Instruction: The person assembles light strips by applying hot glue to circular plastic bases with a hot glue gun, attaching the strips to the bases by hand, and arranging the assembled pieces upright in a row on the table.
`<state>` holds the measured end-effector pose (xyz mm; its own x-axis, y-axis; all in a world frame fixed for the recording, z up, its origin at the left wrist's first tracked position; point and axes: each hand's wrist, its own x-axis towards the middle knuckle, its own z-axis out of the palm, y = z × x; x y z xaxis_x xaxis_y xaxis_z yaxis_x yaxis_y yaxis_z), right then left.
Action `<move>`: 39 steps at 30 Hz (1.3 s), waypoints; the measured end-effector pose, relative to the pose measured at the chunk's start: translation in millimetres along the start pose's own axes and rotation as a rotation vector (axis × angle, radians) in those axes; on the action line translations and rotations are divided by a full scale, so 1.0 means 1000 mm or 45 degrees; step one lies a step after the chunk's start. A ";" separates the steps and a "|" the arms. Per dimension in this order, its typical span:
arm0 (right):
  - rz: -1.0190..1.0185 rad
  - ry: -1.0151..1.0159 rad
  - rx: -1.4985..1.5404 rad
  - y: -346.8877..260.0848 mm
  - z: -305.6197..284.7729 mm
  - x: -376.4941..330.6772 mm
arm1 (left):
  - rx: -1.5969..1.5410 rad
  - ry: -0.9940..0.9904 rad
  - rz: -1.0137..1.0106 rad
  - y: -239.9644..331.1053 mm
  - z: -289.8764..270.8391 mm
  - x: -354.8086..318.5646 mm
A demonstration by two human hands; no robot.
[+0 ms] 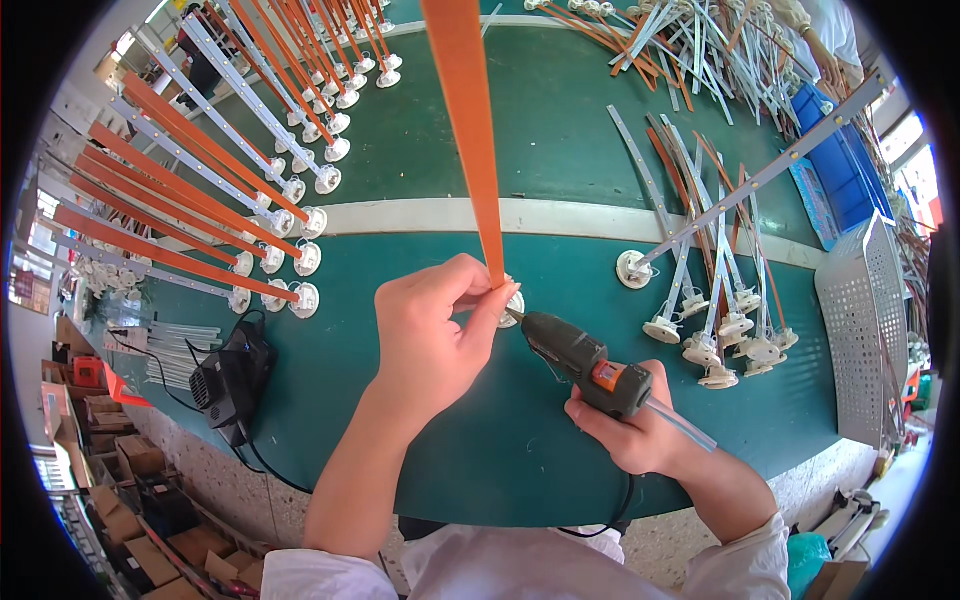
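Orange strip [470, 130], pinched by the left hand [430, 340] onto a white base [513, 305] near the desk's front edge, could slip or get overglued if the right hand's [625, 425] gripped glue gun [575, 358] wobbles.

Head camera looks steeply down, close over the green table [560, 130]

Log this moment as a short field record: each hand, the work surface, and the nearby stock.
left hand: fingers pinch the orange strip at its lower end, over a white round base
right hand: grips the hot glue gun, nozzle at the base
surface: green table
left stock: strips with white bases in rows
right stock: heap of strips
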<state>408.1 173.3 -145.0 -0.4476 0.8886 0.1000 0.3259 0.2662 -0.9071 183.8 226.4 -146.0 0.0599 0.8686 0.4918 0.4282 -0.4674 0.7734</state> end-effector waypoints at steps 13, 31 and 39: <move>0.064 -0.035 0.045 0.004 -0.003 -0.003 | -0.191 -0.069 0.013 -0.001 -0.001 0.004; 0.185 -0.140 0.138 -0.001 -0.010 -0.007 | -0.082 -0.200 -0.085 -0.013 -0.016 0.004; 0.088 -0.066 0.103 0.001 0.000 -0.009 | -0.049 0.059 -0.074 -0.006 0.005 -0.005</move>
<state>412.8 165.9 -146.7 -0.4695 0.8828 0.0169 0.2901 0.1723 -0.9413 185.7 225.4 -154.9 -0.0062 0.8863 0.4630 0.3945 -0.4233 0.8156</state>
